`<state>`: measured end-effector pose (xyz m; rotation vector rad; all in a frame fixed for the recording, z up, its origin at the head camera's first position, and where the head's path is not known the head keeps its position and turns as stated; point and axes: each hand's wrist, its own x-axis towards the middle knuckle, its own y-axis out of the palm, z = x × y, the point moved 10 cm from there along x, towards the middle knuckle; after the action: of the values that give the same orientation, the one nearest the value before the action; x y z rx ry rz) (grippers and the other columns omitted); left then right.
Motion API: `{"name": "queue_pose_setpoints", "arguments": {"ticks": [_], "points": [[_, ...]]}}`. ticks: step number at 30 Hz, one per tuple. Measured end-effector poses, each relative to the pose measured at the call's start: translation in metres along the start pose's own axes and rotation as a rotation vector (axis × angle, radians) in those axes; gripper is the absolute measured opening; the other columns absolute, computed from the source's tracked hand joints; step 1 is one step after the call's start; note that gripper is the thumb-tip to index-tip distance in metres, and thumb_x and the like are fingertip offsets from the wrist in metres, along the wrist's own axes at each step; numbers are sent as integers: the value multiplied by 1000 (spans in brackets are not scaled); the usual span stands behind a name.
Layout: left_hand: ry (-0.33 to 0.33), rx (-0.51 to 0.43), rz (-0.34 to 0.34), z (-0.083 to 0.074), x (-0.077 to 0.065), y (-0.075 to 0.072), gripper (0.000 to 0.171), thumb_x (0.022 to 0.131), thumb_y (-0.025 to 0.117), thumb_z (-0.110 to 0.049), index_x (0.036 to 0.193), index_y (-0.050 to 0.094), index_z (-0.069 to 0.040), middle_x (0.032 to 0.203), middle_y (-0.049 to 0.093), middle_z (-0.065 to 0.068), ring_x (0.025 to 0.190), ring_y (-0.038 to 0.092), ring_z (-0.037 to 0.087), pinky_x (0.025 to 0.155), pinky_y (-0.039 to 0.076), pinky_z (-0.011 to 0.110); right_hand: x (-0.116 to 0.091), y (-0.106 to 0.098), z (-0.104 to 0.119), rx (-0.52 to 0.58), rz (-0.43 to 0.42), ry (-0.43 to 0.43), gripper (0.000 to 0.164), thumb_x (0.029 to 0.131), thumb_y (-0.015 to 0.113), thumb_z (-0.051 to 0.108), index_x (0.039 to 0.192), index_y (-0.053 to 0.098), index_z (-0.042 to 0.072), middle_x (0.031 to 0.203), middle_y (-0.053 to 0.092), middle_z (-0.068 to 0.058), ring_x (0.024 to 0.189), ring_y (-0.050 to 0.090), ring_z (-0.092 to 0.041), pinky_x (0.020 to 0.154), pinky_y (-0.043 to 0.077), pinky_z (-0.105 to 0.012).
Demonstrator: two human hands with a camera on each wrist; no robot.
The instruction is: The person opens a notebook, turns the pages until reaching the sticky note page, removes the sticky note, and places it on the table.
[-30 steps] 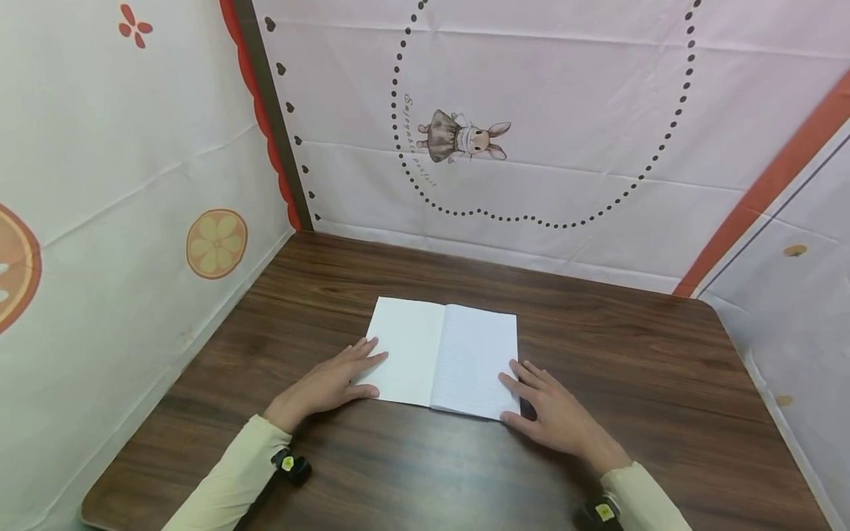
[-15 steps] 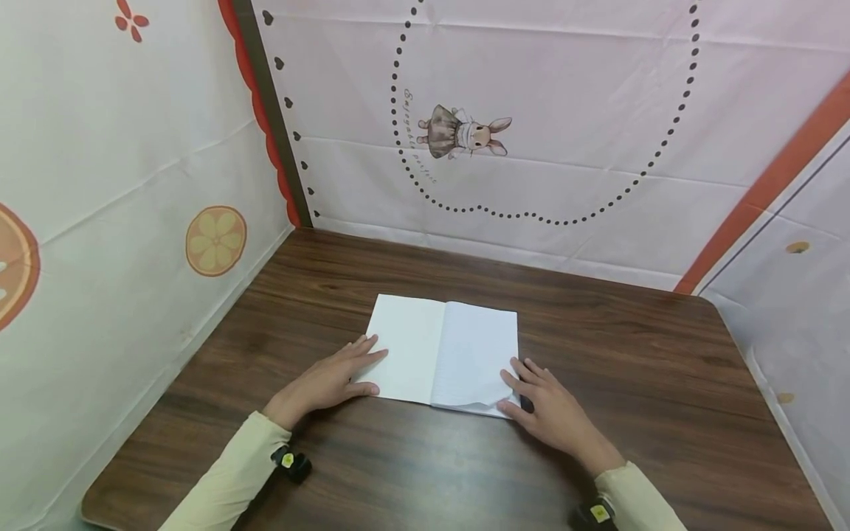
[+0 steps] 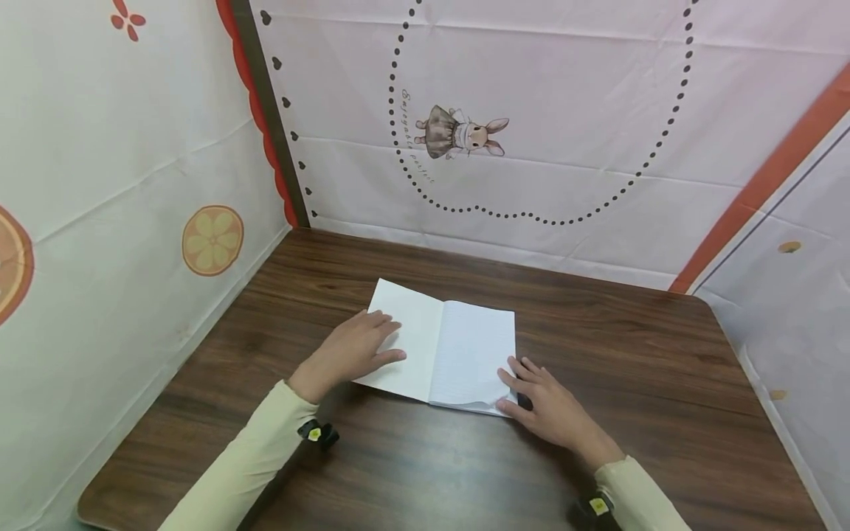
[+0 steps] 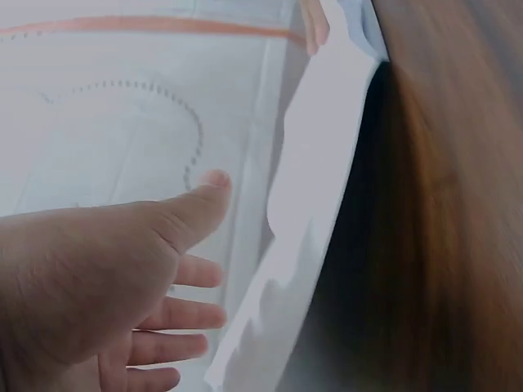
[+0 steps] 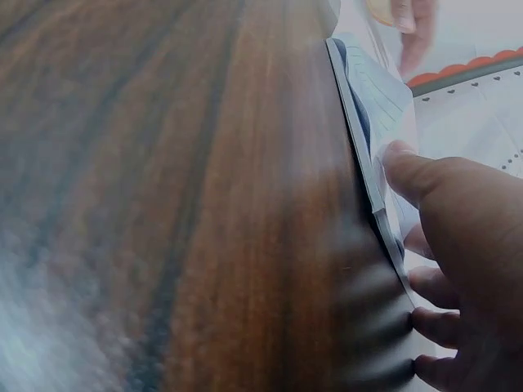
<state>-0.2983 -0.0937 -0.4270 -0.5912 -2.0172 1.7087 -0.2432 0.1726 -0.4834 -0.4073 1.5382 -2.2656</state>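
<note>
An open notebook lies on the table, its lined right page (image 3: 468, 346) flat except for a buckled lower edge. The plain left leaf (image 3: 415, 313) is tilted up, with a dark gap beneath it in the left wrist view. My left hand (image 3: 352, 345) is over that leaf, fingers extended and spread from the thumb; in the left wrist view the thumb (image 4: 204, 200) stands apart from the white leaf (image 4: 306, 171). My right hand (image 3: 554, 405) rests on the notebook's lower right corner, its thumb (image 5: 409, 167) pressing the bulging pages (image 5: 372, 98) and its other fingers along the right edge.
The brown wood-grain table (image 3: 631, 354) has rounded corners. Printed white cloth walls (image 3: 564, 133) stand along its back and both sides. A black wrist camera (image 3: 319, 434) is strapped to each cuff.
My left hand has moved right and up, inward over the left leaf, which has risen from the table. The right hand stays nearly in place, and the page's lower edge has buckled beside its thumb.
</note>
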Motion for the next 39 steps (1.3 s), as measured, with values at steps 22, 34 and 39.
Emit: {"name": "queue_pose_setpoints", "arguments": {"ticks": [22, 34, 39], "points": [[363, 106, 35, -147, 45, 61, 72, 96, 53, -68, 144, 59, -14, 155, 50, 7, 146, 44, 23, 119, 37, 37, 1, -1, 2, -2, 2, -19, 69, 98, 55, 62, 151, 53, 16, 161, 40, -15, 151, 31, -41, 117, 29, -64], [403, 182, -7, -155, 48, 57, 54, 98, 69, -40, 147, 57, -18, 155, 50, 3, 145, 45, 20, 118, 39, 35, 1, -2, 2, -51, 1, -18, 71, 98, 54, 65, 151, 52, 19, 160, 40, -14, 150, 33, -41, 115, 34, -64], [405, 199, -65, -155, 46, 51, 54, 99, 68, -31, 150, 53, -22, 157, 49, 4, 145, 45, 20, 117, 39, 36, 0, -1, 2, -54, 14, -12, 74, 97, 52, 68, 154, 50, 21, 161, 40, -15, 150, 32, -40, 117, 32, -63]]}}
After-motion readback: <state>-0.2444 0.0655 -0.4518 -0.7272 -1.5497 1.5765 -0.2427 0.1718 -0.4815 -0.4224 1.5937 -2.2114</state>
